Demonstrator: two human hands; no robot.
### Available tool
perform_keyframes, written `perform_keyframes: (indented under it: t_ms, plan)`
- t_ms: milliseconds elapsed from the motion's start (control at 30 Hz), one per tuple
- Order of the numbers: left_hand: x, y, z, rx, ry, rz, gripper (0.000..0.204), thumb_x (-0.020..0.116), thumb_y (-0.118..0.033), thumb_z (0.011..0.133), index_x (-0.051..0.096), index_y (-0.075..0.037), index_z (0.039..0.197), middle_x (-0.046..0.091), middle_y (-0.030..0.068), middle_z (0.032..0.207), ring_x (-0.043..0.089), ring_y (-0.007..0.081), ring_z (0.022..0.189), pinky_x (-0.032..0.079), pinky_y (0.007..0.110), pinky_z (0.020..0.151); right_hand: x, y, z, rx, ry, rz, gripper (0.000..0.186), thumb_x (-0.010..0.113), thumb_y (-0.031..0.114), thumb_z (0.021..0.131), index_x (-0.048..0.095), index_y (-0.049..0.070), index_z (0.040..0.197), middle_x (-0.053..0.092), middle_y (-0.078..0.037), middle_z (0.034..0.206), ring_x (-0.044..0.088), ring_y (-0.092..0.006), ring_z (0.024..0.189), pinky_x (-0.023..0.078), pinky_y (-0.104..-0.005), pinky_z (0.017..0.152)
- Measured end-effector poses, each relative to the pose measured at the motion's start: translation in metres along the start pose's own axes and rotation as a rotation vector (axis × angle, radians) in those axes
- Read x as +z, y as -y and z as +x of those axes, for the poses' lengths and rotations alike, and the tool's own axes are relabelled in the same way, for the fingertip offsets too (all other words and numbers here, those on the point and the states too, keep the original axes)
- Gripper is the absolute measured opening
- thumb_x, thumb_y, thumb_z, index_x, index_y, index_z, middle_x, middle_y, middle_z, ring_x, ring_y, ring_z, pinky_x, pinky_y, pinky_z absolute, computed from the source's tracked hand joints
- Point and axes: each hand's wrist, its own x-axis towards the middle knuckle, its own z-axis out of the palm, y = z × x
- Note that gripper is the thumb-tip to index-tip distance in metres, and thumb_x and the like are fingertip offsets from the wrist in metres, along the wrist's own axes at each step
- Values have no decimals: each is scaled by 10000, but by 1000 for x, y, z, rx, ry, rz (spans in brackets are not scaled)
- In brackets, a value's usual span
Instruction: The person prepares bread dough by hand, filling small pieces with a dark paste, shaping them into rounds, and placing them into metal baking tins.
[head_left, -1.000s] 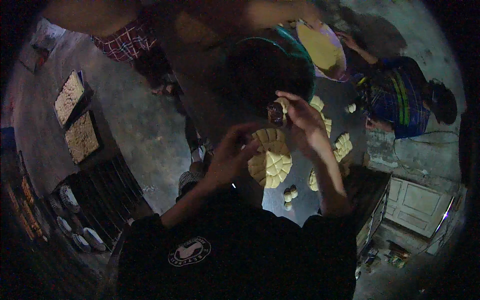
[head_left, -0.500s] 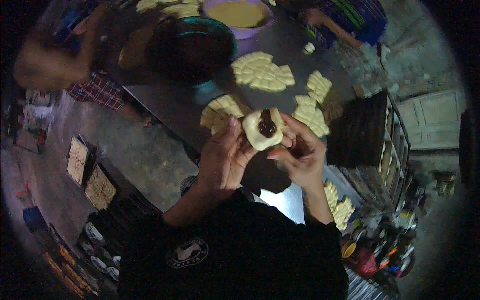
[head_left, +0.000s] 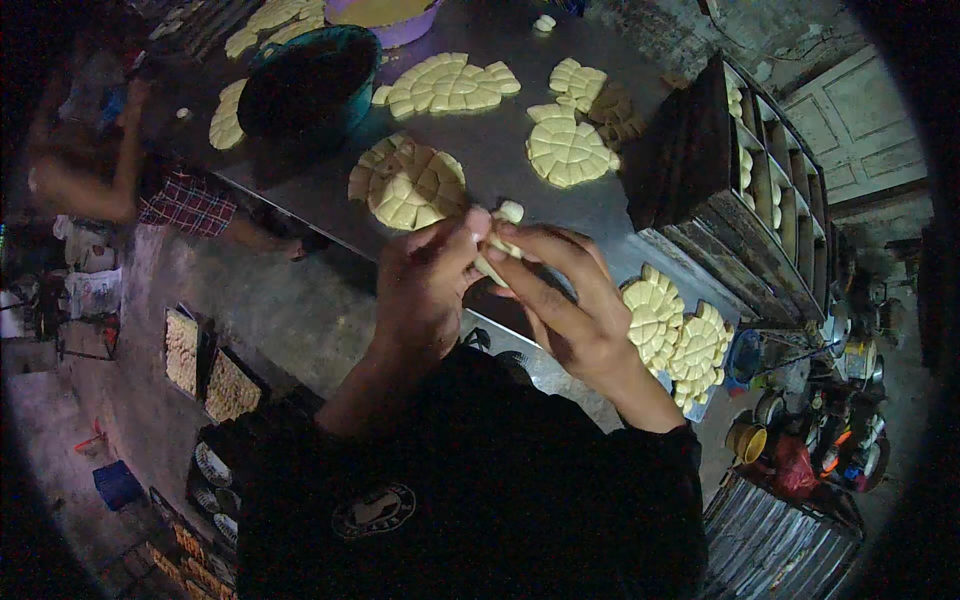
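Note:
My left hand and my right hand meet near the middle of the view, fingertips pinched on a small pale dough piece; much of it is hidden by my fingers, and no dark filling shows. Just beyond them on the metal table lies a round sheet of cut dough, partly in shadow. More scored dough lies to its right, and another group sits beside my right wrist.
A dark green tub and a purple basin stand at the far side. A wooden rack holding dough is at right. A person's arm shows at left. Trays lie lower left, pots lower right.
My hands have closed over the dough piece, whose dark filling showed half a second ago and is now out of sight. The view has turned, bringing the rack and pots further in.

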Motion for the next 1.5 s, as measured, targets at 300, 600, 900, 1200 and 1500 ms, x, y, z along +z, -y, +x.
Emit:
perform_keyframes:
  t_ms: [300,600,900,1200,1500]
  plan:
    - [4,-4,-10,332,130,830,171,659,-17,882,724,17,1037,737,131,958,683,129,907,540,264,743,-29,9,6,170,32,117,169,731,-3,760,721,68,913,680,-59,952,597,-269,847,487,-364,759]
    - [-18,-25,50,486,554,524,280,649,41,886,657,36,1166,692,174,1108,661,167,1005,546,271,828,-19,-10,50,209,1,278,482,824,80,740,561,4,1137,669,-100,924,570,-179,796,418,-281,722]
    - [-31,-39,127,-258,502,-99,323,684,-197,916,653,22,1153,688,110,1083,653,166,997,550,307,842,18,-51,84,373,50,-145,623,858,169,639,614,84,1205,691,-23,981,566,-220,765,435,-344,739]
    - [-54,50,221,265,634,793,228,669,-168,924,664,-38,1112,642,29,871,558,74,695,441,239,609,31,-124,37,1320,-97,655,568,813,160,799,464,58,1237,648,-91,1013,605,-146,987,492,-289,845]
    - [-125,111,266,325,1082,1381,722,826,-266,726,493,-120,1350,567,116,1172,542,325,1073,394,453,977,113,-155,-123,1262,-89,-131,268,705,-1,784,674,25,1049,682,-125,1002,667,-250,919,535,-348,778]
